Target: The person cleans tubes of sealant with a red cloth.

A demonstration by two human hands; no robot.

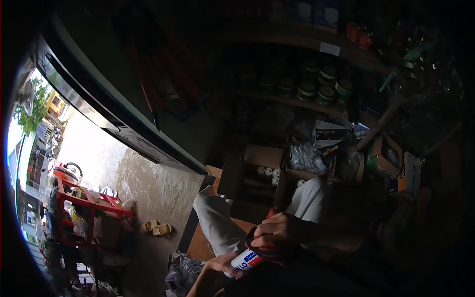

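Note:
A white silicone sealant tube (245,261) with blue and red print lies slanted in front of my lap. My left hand (223,266) is wrapped around its lower end. Over the tube's upper end my right hand (273,231) is closed, with fingers curled on a dark, reddish thing whose kind the shadow hides. A small red tip (271,213) shows just beyond my right hand. Both hands are between my knees, in grey trousers (220,222).
Ahead stands an open cardboard box (262,156) with several white-ended tubes. Shelves at the back carry several cans (325,94). Left, by the bright doorway, are a red rack (91,208) and yellow slippers (156,227). A plastic bag (184,272) lies near my left arm.

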